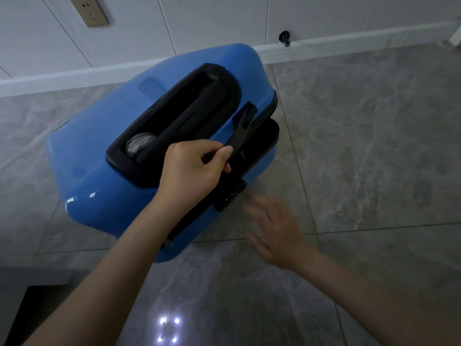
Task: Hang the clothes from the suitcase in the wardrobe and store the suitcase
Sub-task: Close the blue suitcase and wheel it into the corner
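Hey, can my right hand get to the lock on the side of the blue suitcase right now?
Probably yes: the right hand is open beside the lock, with nothing between them. The left hand grips the carry handle higher up.

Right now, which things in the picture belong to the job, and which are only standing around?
Belongs to the job:
blue suitcase, upright on the floor
black carry handle, gripped by the left hand
right hand, blurred, holding nothing

Only around:
wall socket
door stopper
white baseboard

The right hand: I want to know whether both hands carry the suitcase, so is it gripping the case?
No: the right hand hangs blurred and open beside the blue suitcase, while only the left hand grips its black carry handle.
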The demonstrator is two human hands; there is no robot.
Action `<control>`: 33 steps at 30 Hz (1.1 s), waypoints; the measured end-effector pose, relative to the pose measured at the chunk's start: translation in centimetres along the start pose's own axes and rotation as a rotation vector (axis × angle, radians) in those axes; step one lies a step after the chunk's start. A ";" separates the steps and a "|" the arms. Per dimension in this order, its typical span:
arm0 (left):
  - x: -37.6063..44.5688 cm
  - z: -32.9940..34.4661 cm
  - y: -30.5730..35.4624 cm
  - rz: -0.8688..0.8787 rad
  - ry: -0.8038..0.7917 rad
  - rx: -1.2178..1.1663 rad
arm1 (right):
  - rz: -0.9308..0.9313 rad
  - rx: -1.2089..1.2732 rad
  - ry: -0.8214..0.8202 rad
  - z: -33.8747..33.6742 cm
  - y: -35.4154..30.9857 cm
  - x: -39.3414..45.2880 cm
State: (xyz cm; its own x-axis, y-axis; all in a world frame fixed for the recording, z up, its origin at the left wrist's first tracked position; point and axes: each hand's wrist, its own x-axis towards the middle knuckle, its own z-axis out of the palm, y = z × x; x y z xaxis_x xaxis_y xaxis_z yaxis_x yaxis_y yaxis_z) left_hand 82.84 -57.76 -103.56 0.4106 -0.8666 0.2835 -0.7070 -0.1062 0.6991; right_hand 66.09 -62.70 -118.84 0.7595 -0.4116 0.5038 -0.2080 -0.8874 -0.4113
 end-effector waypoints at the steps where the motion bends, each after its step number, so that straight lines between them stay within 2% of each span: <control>1: 0.1 0.1 0.0 -0.016 -0.006 0.001 | 0.006 0.086 -0.056 0.8 -1.0 -1.1; 2: 0.2 0.3 0.1 -0.029 -0.014 -0.001 | 0.044 0.200 -0.139 1.5 -2.2 -1.8; 4: 0.5 0.8 0.1 -0.056 -0.037 -0.008 | 0.244 0.396 -0.249 2.3 -5.2 -1.7; 7: 0.8 1.9 0.3 -0.081 -0.075 -0.004 | 0.527 0.500 -0.227 3.0 -8.4 0.4; 12: 1.1 3.1 0.7 -0.054 -0.084 0.024 | 0.549 0.400 -0.143 4.3 -9.8 3.1; 15: 1.1 3.1 0.6 -0.054 -0.076 0.020 | 0.488 0.293 0.002 5.3 -9.4 3.3; 19: 1.2 2.9 0.5 -0.067 -0.081 0.013 | 0.421 0.337 0.085 5.3 -9.3 3.1; 25: 1.1 2.8 0.4 -0.087 -0.082 0.009 | 0.348 0.337 0.132 5.0 -9.0 3.2; 30: 1.2 2.8 0.5 -0.105 -0.076 -0.006 | 0.096 0.103 0.046 4.6 -7.5 3.2; 33: 1.1 2.9 0.7 -0.105 -0.080 -0.023 | -0.006 0.079 0.029 4.7 -7.2 2.8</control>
State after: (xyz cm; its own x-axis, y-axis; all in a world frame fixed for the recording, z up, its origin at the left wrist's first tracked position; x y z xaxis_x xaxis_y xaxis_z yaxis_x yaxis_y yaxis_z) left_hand 81.11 -60.26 -104.63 0.4336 -0.8876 0.1554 -0.6489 -0.1879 0.7373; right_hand 72.64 -56.55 -118.05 0.7424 -0.4131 0.5274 -0.1534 -0.8712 -0.4664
